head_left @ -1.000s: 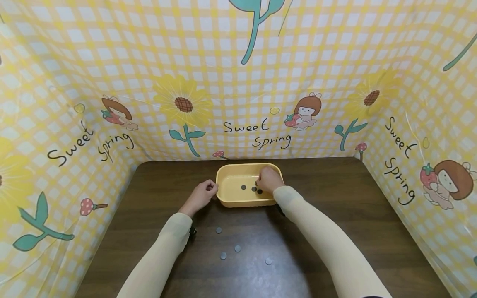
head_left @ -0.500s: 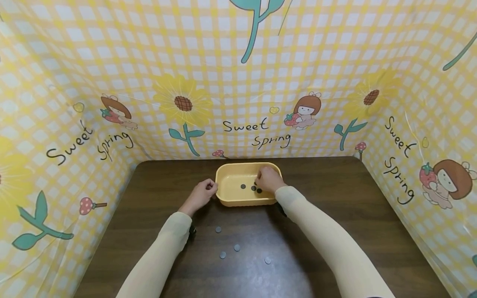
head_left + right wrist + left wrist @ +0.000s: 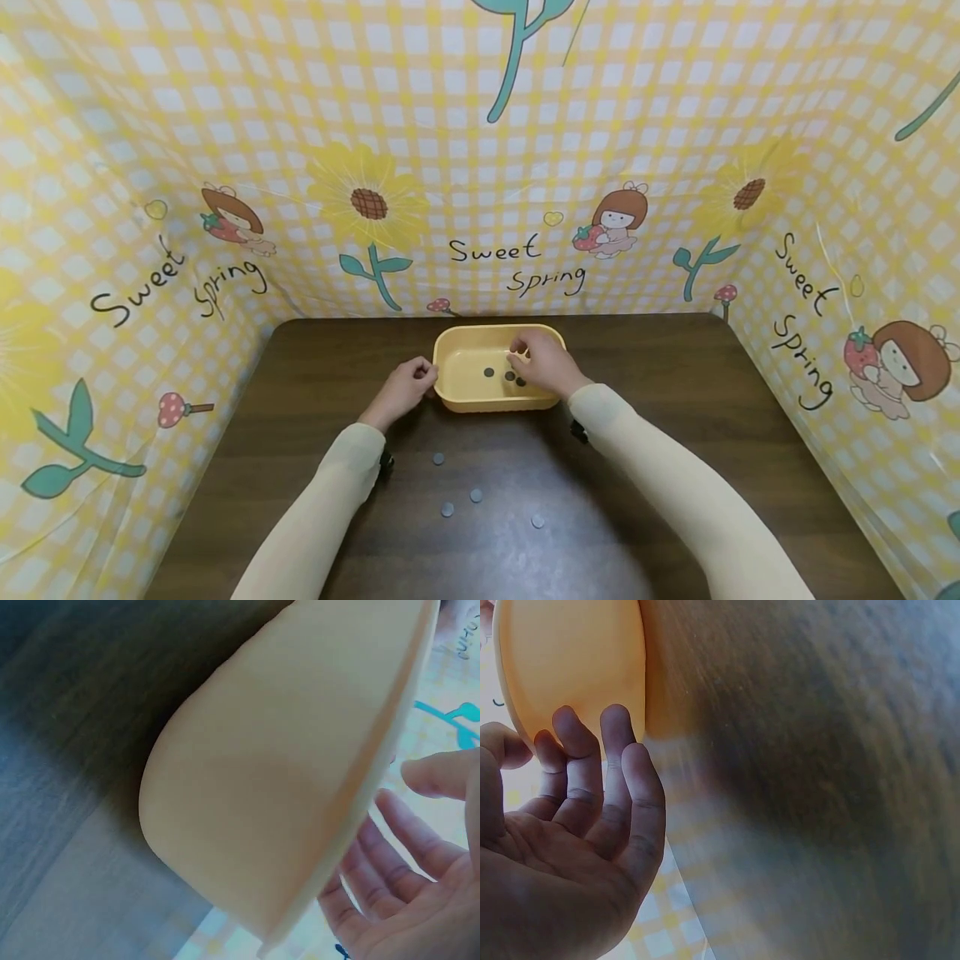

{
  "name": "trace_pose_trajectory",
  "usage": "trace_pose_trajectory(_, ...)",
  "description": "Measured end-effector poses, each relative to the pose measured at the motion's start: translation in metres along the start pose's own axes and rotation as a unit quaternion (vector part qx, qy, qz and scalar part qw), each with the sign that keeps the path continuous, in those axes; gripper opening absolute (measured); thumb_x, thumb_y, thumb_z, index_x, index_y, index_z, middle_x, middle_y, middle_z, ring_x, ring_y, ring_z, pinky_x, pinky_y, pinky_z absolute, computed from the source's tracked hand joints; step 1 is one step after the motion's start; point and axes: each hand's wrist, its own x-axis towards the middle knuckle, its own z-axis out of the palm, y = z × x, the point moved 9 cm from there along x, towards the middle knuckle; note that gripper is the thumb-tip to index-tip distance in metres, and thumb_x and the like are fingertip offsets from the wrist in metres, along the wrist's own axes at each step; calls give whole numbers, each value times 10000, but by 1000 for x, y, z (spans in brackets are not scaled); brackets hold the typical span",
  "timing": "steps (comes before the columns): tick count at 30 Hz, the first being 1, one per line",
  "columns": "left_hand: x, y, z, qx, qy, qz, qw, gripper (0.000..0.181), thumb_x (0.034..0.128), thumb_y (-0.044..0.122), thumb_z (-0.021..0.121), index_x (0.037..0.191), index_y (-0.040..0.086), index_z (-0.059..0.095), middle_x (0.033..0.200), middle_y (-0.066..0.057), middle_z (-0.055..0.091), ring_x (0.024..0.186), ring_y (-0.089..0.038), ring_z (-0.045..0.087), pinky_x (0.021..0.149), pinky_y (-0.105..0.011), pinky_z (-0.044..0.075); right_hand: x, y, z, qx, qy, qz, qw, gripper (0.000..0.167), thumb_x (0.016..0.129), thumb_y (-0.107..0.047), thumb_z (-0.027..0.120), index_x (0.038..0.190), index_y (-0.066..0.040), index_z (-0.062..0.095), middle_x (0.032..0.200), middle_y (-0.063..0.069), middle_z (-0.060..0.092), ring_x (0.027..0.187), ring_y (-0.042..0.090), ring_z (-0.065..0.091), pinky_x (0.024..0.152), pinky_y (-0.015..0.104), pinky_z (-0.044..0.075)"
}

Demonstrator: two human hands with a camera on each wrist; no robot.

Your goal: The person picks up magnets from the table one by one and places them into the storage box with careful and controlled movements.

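A shallow yellow plastic tray (image 3: 465,405) stands near the back of the table. Inside it lie small dark round discs, among them a left disc (image 3: 489,372) and a middle disc (image 3: 510,377); others are partly covered by my right hand (image 3: 546,362). That hand is over the tray's right half, fingers loosely bent and thumb apart from them, with nothing seen between. At the tray's left end my left hand (image 3: 401,392) pinches the rim, thumb at the edge. In the left wrist view its fingers (image 3: 616,727) curl against the tray's outer wall (image 3: 570,660).
Several grey discs lie scattered on the dark wooden table (image 3: 322,517) in front of the tray, such as a near disc (image 3: 537,522) and a far disc (image 3: 438,458). A yellow checked cloth (image 3: 480,183) walls the table behind and on both sides.
My right hand has uncurled its fingers inside the tray and drawn slightly right and toward me. The left hand keeps its place at the rim; the discs on the table have not moved.
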Motion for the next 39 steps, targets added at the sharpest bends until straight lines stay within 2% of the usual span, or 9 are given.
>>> trace_pose_trajectory(5,0,-1,1,-29,-38,8,10000,282,1136,299,533,1058,48,635,992,-116,716,932,-259,704,798,-357,512,-15,-14,-9,18,80,-252,9996,131,1043,-200,705,1091,-78,703,1104,80,689,992,278,657,886,424,554)
trace_pose_trajectory(13,0,-2,3,57,-15,-14,10000,283,1134,320,531,1055,73,644,997,-98,719,928,-234,704,810,-355,511,-42,-28,-16,-34,84,-341,9994,114,1042,-230,717,1103,-135,699,1165,36,664,1059,276,646,879,428,557)
trace_pose_trajectory(20,1,-1,3,-35,-19,26,10000,280,1134,299,530,1059,54,644,1004,-120,714,946,-272,708,816,-360,510,-69,-39,-19,-167,213,-824,9962,143,1022,-194,742,1132,-105,723,1129,36,692,1047,289,670,885,427,568)
trace_pose_trajectory(25,2,-1,1,13,-15,4,10000,284,1135,301,523,1062,56,647,982,-122,717,936,-266,698,811,-355,499,-85,-42,-18,-251,176,-1013,9944,124,1009,-176,752,1116,-122,720,1130,17,697,1037,275,688,895,412,578)
trace_pose_trajectory(33,3,0,0,52,-4,23,10000,283,1133,305,526,1057,59,643,973,-118,718,926,-253,694,808,-351,497,-108,-43,-5,-502,-278,-1286,9900,124,1003,-203,769,1098,-136,727,1074,-18,679,985,163,661,890,375,572)
trace_pose_trajectory(39,1,-1,0,71,4,8,10000,279,1136,297,525,1056,57,643,971,-131,723,938,-275,697,795,-340,492,-129,-37,15,-493,-811,-1621,9822,118,1000,-200,770,1102,-159,726,1070,-31,660,953,169,642,861,369,555)
